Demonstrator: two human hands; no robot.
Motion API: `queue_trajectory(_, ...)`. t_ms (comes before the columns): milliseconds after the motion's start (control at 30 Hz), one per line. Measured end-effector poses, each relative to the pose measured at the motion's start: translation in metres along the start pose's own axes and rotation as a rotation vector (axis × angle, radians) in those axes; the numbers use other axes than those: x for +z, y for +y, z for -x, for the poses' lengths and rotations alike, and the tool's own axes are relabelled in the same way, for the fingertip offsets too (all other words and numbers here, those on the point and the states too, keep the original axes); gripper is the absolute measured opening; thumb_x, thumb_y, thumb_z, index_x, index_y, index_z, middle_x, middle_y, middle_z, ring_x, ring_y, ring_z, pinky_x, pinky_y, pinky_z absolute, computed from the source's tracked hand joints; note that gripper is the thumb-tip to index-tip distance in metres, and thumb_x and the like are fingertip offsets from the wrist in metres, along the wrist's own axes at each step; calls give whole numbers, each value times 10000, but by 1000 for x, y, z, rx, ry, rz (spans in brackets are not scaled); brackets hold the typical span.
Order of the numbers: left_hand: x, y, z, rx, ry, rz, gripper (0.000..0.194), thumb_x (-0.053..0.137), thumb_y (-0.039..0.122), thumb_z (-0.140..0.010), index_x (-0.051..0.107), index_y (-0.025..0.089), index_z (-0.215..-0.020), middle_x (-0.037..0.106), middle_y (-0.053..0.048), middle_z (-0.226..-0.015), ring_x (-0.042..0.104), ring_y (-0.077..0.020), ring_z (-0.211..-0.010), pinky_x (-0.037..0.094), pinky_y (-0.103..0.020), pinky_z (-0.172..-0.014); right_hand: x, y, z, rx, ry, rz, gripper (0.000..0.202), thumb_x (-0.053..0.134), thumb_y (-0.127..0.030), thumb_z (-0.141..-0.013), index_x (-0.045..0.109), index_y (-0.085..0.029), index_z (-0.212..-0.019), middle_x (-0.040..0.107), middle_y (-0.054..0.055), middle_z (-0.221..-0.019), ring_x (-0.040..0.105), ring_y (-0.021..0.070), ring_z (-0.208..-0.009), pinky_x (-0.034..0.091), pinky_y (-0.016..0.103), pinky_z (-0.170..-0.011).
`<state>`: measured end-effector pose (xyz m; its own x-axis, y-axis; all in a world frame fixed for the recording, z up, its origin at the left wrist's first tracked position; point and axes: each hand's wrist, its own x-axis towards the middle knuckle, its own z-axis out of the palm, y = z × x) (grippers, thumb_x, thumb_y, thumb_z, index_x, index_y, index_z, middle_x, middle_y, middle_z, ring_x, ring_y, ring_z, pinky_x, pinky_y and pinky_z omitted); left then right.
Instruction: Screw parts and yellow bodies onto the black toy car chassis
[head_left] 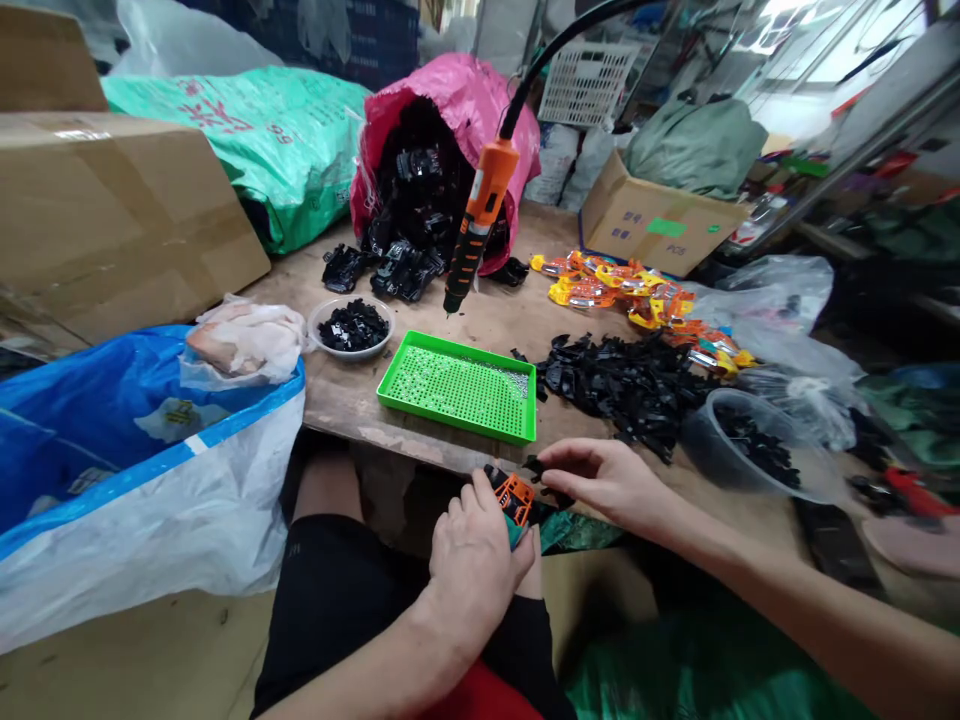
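Observation:
My left hand [476, 545] is wrapped round a small orange, black and teal toy part [516, 497] just off the table's front edge. Close to its right side, my right hand [600, 478] pinches a small black piece [534, 466] between thumb and fingers. Beyond them lies a green perforated tray [459, 432] with small silvery bits in it. An orange and black electric screwdriver [480, 222] hangs tip down above the table, behind the tray. A heap of black plastic pieces [622, 385] spreads to the right of the tray.
Bowls of black pieces stand left [352, 328] and right [765, 450]. Orange and yellow parts [637, 290] lie at the back right, near a carton [652, 225]. A pink sack [480, 95] spills black parts. A blue-lined bag [150, 400] and large box [127, 220] are at left.

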<state>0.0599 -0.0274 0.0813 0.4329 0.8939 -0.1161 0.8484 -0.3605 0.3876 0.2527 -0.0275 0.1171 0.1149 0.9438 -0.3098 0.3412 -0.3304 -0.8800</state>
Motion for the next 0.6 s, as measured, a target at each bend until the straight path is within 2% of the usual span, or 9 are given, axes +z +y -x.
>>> queue_trajectory(133, 0, 0, 0, 13, 21, -7, 737, 666, 399, -869, 464, -29, -1435, 685, -155, -1060, 696, -293, -950, 592, -410, -817, 16, 7, -5, -42, 14, 32, 300, 775, -421, -712, 774, -180, -891, 775, 48, -837, 714, 200, -753, 599, 304, -697)
queue_trajectory(333, 4, -1, 0, 36, 62, -32, 739, 672, 409, -861, 485, -42, -1415, 684, -151, -1023, 697, -282, -914, 595, -385, -782, 15, 10, -14, -74, -10, 121, 294, 734, -411, -743, 782, -179, -917, 777, 50, -848, 705, 197, -755, 585, 296, -686)
queue_trajectory(500, 10, -2, 1, 51, 109, -55, 737, 675, 404, -859, 491, -41, -1417, 683, -157, -1024, 698, -282, -910, 600, -385, -776, 15, 2, -13, -137, -28, 323, 247, 683, -359, -800, 782, -180, -939, 768, 41, -822, 681, 178, -715, 548, 274, -652)
queue_trajectory(600, 14, -3, 2, 57, 130, -52, 726, 664, 403, -869, 494, -46, -1414, 679, -159, -1026, 696, -285, -907, 602, -397, -782, 16, -2, -14, -124, -41, 401, 222, 660, -337, -806, 766, -178, -919, 756, 42, -798, 671, 179, -708, 528, 271, -631)
